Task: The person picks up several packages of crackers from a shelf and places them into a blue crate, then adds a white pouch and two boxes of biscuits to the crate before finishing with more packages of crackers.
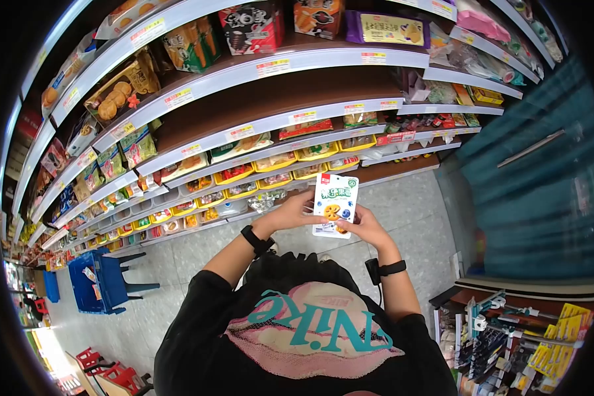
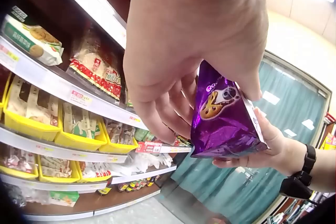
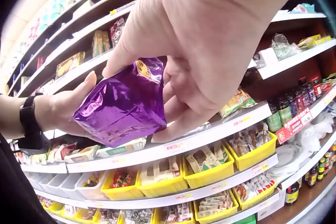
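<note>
A snack pouch [image 1: 336,197], white with cookie and blueberry pictures, is held upright between both hands in the head view. Its shiny purple underside [image 3: 123,108] shows in the right wrist view, and a purple panel with a cookie print [image 2: 223,121] in the left wrist view. My left hand [image 1: 296,212] grips the pouch's left edge, thumb on the printed face and fingers behind. On the opposite edge, my right hand [image 1: 368,230] pinches it low down, thumb across the front. Most of the fingers are hidden behind the pouch in the head view.
Curved store shelves [image 1: 224,72] of packaged snacks rise ahead and to the left. Yellow bins [image 3: 210,174] line the lower tiers. A blue plastic stool [image 1: 99,284] stands on the tiled floor at left; a teal curtain [image 1: 541,178] hangs at right.
</note>
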